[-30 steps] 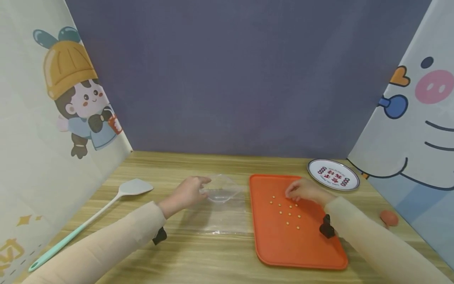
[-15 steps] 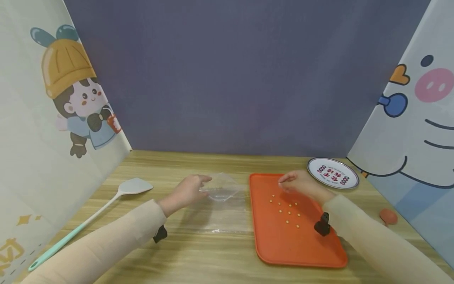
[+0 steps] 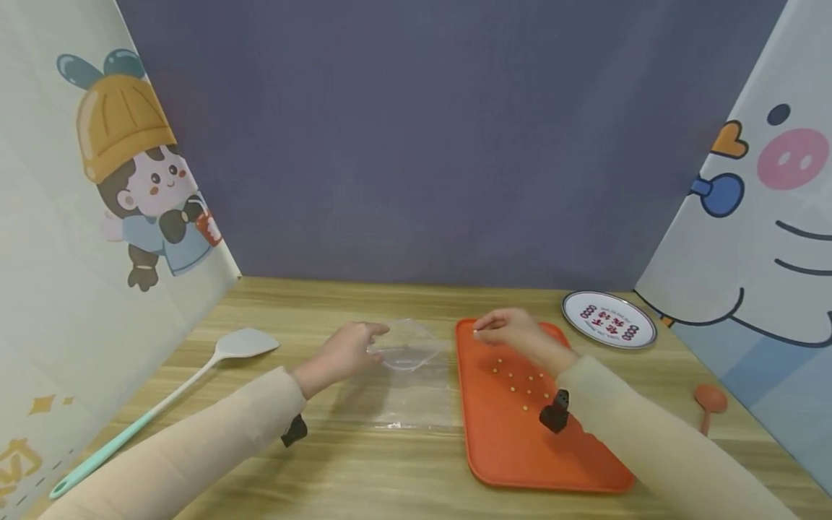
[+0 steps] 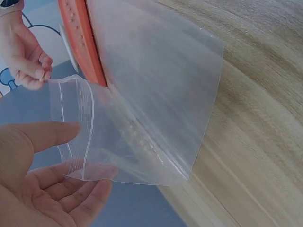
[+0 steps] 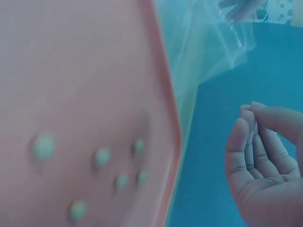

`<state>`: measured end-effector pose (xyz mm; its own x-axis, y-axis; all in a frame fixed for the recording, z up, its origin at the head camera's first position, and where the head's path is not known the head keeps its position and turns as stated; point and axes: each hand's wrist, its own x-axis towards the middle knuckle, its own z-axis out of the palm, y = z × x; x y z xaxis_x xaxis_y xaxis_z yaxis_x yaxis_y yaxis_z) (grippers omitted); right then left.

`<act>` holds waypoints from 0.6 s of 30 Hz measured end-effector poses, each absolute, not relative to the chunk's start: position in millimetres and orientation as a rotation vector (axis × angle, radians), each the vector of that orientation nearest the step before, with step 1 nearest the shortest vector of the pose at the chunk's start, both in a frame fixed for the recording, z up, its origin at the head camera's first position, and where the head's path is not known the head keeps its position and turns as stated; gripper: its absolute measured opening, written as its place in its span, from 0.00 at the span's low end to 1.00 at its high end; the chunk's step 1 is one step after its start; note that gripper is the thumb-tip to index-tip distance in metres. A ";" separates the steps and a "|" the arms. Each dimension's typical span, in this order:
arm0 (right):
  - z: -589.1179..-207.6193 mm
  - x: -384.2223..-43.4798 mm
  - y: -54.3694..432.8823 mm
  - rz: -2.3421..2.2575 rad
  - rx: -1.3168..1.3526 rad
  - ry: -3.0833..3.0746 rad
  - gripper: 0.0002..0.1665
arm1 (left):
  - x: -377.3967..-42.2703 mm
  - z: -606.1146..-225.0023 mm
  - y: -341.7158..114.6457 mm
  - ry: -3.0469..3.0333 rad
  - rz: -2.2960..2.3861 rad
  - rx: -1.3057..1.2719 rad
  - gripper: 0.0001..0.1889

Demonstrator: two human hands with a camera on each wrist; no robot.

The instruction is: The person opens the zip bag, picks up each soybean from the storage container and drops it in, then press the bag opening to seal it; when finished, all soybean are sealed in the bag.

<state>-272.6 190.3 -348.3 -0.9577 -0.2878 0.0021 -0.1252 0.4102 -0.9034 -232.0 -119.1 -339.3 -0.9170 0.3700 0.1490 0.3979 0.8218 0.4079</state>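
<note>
A clear zip-lock bag point(image 3: 416, 393) lies on the table, its mouth end raised. My left hand point(image 3: 344, 352) holds that end, thumb on one side and fingers on the other in the left wrist view; the mouth gapes. Several pale soybeans point(image 4: 141, 142) are inside the bag. Over the far left corner of the orange tray point(image 3: 520, 455), my right hand point(image 3: 516, 338) has thumb and fingertips pinched together. A tiny pale spot, seemingly a soybean, shows at their tips in the head view. More soybeans point(image 5: 101, 156) lie scattered on the tray.
A white plate with red lettering point(image 3: 609, 319) is behind the tray at the right. A small reddish spoon point(image 3: 711, 399) rests at the far right. Along the left lies a spatula point(image 3: 243, 343) with a mint handle. A dark panel point(image 3: 416, 144) stands behind the table.
My right hand has risen from the beans on the tray and moved left toward the bag, fingertips still pinched. The left hand and bag have stayed nearly still.
</note>
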 end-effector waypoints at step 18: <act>-330.2 -270.9 104.7 -1.502 -0.544 2.551 0.09 | -233.5 -341.9 -114.1 -2.918 -0.694 -0.628 0.26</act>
<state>-270.9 104.7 -330.2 -0.9263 -0.3707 0.0682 -0.2395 0.4393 -0.8658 -233.5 -114.1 -341.9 -0.9131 0.3725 0.1659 0.4073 0.8135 0.4151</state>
